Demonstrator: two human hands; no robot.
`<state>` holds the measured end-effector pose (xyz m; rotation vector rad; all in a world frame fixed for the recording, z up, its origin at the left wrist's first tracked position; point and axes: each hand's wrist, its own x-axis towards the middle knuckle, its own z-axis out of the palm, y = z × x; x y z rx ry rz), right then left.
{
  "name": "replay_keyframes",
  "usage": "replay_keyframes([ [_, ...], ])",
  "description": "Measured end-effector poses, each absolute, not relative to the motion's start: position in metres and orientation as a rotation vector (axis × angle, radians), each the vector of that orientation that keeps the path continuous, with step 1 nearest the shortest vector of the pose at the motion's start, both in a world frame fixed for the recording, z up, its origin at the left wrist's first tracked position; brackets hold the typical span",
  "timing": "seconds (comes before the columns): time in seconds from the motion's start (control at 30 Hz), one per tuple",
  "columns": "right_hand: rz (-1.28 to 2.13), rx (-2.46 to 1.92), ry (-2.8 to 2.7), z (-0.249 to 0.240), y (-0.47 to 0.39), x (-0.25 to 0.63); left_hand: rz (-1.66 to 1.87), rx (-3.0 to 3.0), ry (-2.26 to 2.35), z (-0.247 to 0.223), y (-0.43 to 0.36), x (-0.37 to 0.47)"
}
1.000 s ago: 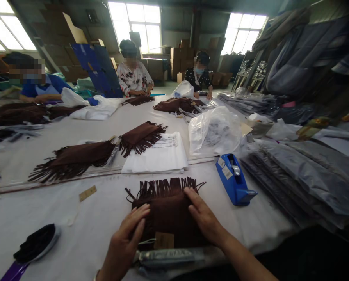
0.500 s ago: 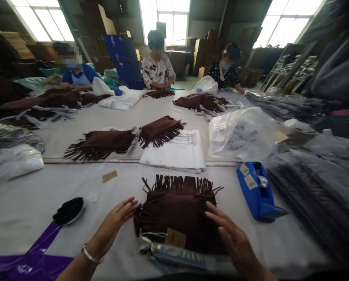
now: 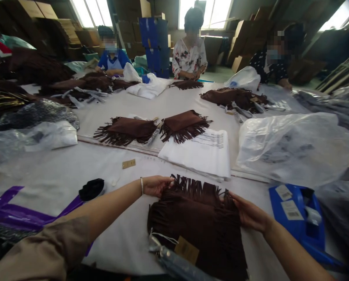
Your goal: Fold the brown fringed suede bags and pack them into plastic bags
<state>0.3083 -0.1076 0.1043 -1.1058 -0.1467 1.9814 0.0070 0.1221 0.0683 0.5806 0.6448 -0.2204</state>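
Observation:
A dark brown fringed bag lies on the white table in front of me, its fringe pointing away. My left hand pinches the fringe at the far left corner. At the far right corner, my right hand has its fingers closed on the fringe and edge. A tan tag on a white string rests on the bag's near part. Beside it, a grey plastic-wrapped strip crosses the near left edge.
A blue tape dispenser stands right. Beyond are two fringed bags, white printed bags and a clear plastic bag. Purple plastic and a black round object lie left. Three people sit across the table.
Both hands have moved from beside the bag to its far corners and closed on the fringe. The view has shifted, so the scene sits further right.

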Motion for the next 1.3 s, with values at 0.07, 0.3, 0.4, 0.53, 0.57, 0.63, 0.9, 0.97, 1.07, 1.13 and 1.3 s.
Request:
replay_keyframes([
  [0.07,2.038,-1.092,-0.171,0.107,-0.086,0.302,-0.263,0.570,0.608,0.065,0.124,0.027],
  [0.3,2.105,-1.137,-0.302,0.104,-0.050,0.286,-0.370,0.759,0.402,0.073,0.115,0.077],
  [0.4,1.891,-1.278,-0.592,0.116,-0.061,0.276,-0.243,1.021,0.330,0.093,0.102,0.074],
  [0.53,1.468,-1.582,-1.398,0.130,-0.103,0.251,-0.107,1.670,0.196,0.119,0.065,0.039],
  [0.57,1.336,-1.618,-1.616,0.130,-0.117,0.242,-0.078,1.808,0.138,0.121,0.052,0.028],
  [0.63,1.100,-1.587,-1.960,0.128,-0.144,0.224,0.007,1.991,0.075,0.121,0.020,0.004],
  [0.9,0.739,-1.451,-1.679,0.141,-0.193,0.208,0.352,1.589,0.319,0.129,-0.042,-0.069],
  [0.97,0.583,-1.638,-1.454,0.145,-0.174,0.210,0.614,1.512,0.713,0.122,-0.027,-0.081],
  [1.07,0.460,-1.780,-1.482,0.139,-0.135,0.198,0.753,1.590,1.065,0.098,-0.006,-0.092],
  [1.13,0.436,-1.771,-1.690,0.127,-0.116,0.183,0.650,1.725,1.078,0.081,0.000,-0.094],
  [1.3,0.261,-1.732,-2.057,0.082,-0.107,0.150,0.565,1.989,1.060,0.066,-0.008,-0.085],
])
